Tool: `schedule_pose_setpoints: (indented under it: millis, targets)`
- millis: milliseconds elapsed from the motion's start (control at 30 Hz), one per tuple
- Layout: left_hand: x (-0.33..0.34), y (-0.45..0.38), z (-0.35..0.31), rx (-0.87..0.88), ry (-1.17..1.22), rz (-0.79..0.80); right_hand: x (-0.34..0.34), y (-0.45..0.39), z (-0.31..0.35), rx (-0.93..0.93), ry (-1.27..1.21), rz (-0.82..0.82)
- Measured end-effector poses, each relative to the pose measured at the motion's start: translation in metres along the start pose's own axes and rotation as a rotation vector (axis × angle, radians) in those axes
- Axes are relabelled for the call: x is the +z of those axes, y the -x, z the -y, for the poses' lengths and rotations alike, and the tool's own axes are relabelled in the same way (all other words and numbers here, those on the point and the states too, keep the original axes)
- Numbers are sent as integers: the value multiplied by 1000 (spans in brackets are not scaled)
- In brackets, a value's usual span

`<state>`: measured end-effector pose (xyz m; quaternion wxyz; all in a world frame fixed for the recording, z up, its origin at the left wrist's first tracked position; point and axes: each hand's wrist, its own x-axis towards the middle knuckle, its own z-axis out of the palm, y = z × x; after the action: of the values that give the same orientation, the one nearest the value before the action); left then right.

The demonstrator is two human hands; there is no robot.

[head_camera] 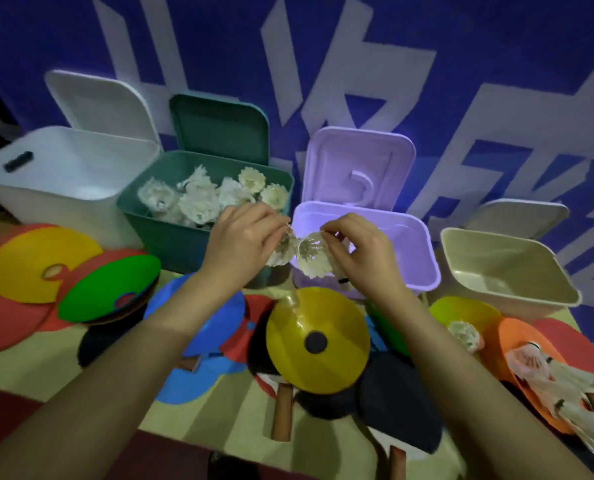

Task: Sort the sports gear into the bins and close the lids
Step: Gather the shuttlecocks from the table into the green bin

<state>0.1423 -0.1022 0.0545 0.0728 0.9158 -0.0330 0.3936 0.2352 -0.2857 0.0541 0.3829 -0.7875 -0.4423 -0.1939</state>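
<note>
Both hands hover between the green plastic bin [198, 220] and the lilac plastic bin [392, 244], each pinching a white feather shuttlecock: the left hand [243, 237] holds one [283, 245], the right hand [361, 247] another [311, 258], the two touching. The green bin already holds a heap of shuttlecocks; the white bin [63, 178], lilac bin and beige bin [506, 268] look empty, and all four lids stand open. Much remains, I judge: coloured flat discs [318, 341], wooden-handled paddles [281, 410] and more shuttlecocks [552, 379] at near right crowd the table [115, 386], overlapping one another.
</note>
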Motion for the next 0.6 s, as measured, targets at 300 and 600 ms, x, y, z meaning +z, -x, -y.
schedule_pose_setpoints:
  millis: [300, 600]
  targets:
    - [-24, -32, 163, -15, -28, -49, 113, -123, 36, -65, 39, -42]
    - [-5, -24, 258, -84, -132, 69, 190, -158, 42, -106, 176, 160]
